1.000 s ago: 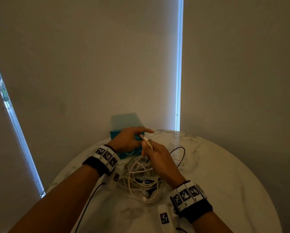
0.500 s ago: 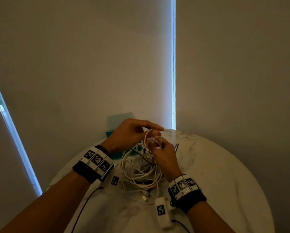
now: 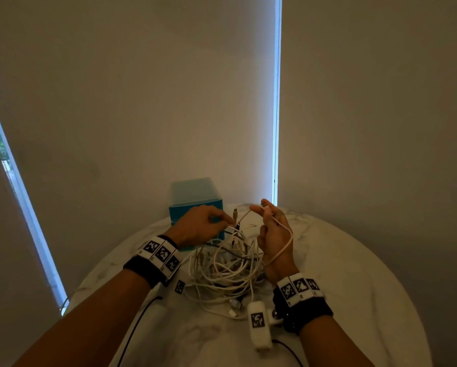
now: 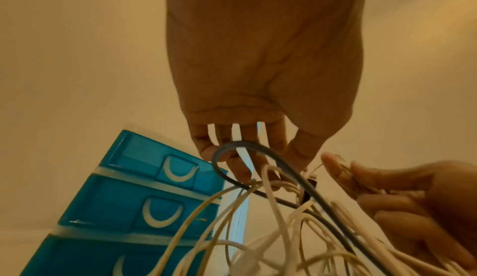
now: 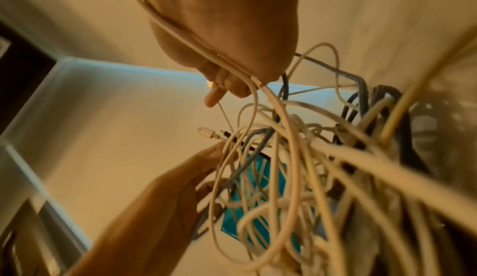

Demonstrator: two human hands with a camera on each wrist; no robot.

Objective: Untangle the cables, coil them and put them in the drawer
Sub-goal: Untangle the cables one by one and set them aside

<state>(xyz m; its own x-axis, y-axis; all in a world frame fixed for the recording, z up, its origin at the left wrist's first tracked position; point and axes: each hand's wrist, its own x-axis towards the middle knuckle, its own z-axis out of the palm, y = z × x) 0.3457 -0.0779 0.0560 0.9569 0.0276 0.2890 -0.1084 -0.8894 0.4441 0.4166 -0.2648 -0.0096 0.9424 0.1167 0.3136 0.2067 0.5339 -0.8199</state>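
A tangle of white and dark cables (image 3: 227, 268) lies mid-table on the round marble table (image 3: 354, 287). My left hand (image 3: 226, 219) hovers over its far side and pinches cable strands beside an upright plug (image 3: 235, 214). In the left wrist view, white strands pass between the curled fingers (image 4: 232, 170) and a dark cable (image 4: 296, 174) loops in front. My right hand (image 3: 260, 207) pinches a white cable (image 3: 285, 245) that wraps round the back of the hand and runs down into the tangle (image 5: 309, 158). A blue drawer unit (image 3: 195, 207) stands behind the left hand, its drawers (image 4: 144, 198) closed.
The drawer unit sits at the table's far edge against a window blind (image 3: 169, 102). A white camera module (image 3: 259, 324) hangs below my right wrist, near the tangle's front. Bare marble shows to the right of the cables.
The hands were together on one loop; now they have drawn apart. The right hand has moved right with the white cable wrapped round it. The left hand has stayed over the tangle.
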